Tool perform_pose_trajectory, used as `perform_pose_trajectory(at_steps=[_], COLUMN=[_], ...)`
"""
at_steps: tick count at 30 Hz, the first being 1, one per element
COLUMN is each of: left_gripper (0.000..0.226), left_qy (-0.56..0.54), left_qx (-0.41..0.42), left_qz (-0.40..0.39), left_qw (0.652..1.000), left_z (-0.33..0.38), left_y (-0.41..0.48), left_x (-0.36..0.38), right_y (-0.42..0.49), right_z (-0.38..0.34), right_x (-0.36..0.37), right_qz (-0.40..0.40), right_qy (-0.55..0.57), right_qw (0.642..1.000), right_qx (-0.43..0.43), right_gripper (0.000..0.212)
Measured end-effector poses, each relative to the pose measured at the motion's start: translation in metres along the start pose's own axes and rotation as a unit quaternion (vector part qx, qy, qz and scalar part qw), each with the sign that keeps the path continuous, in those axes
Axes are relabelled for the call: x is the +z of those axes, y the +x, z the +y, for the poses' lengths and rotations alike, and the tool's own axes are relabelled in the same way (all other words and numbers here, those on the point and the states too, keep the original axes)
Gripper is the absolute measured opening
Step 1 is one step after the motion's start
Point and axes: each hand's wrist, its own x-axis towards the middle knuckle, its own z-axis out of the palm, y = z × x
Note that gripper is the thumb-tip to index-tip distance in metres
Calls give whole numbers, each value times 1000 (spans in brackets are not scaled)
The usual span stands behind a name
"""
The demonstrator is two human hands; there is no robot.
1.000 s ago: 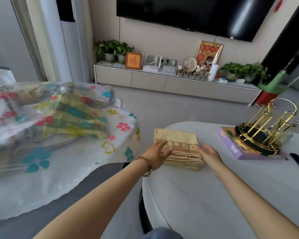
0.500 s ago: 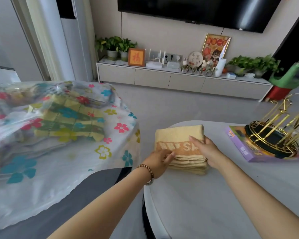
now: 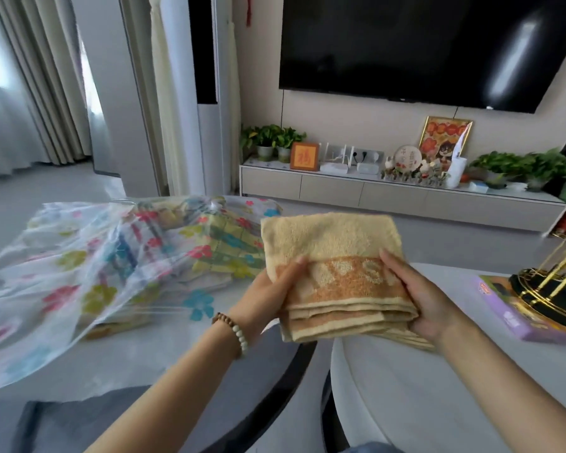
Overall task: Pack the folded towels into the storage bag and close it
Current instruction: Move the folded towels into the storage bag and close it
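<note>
- A living room: a dark TV hangs on the far wall above a low cabinet lined with potted plants and framed pictures. Curtains hang at the left.
- A white round table fills the lower right. On its far right edge a purple box lies under a gold wire rack.
- The folded yellow towel, with an orange band across it, is held up between the 2 hands, off the table and just right of the storage bag.
- The left hand, with a bead bracelet at the wrist, grips the towel's left edge, thumb on top.
- The right hand grips the right edge, thumb on top and fingers curled underneath.
- The storage bag, clear plastic printed with coloured flowers, lies crumpled on a grey surface at the left. Folded checked cloth shows through it.
</note>
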Motion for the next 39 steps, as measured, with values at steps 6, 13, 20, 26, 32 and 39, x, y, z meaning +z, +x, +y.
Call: perform_pose_trajectory(at_steps=[6,13,20,26,32,39], left_gripper=[27,73,34,38,36,37], left_qy=[216,611,663,630,593,586], left_qx=[135,169,103,151,200,193], left_qz=[119,229,192,251,298,301], left_qw=[960,739,716,719,721,727], left_z=[16,4,-7,32,53,45], left_y=[-74,-132,-128,-111,-100,-101], left_x=[-80,-212,-251,-255,-253,-250], right_y=[11,23,24,33,106,174], right_z=[48,64,86,118,136,152], right_x=[81,136,168,186,220,183], right_qz=[-42,-66,-98,-160,-138,186], right_qy=[-7,-8,-6,-36,45,-235], right_qw=[996,992,982,967,975,954], right_qx=[76,104,163,197,169,32], right_gripper=[41,36,43,56,42,79])
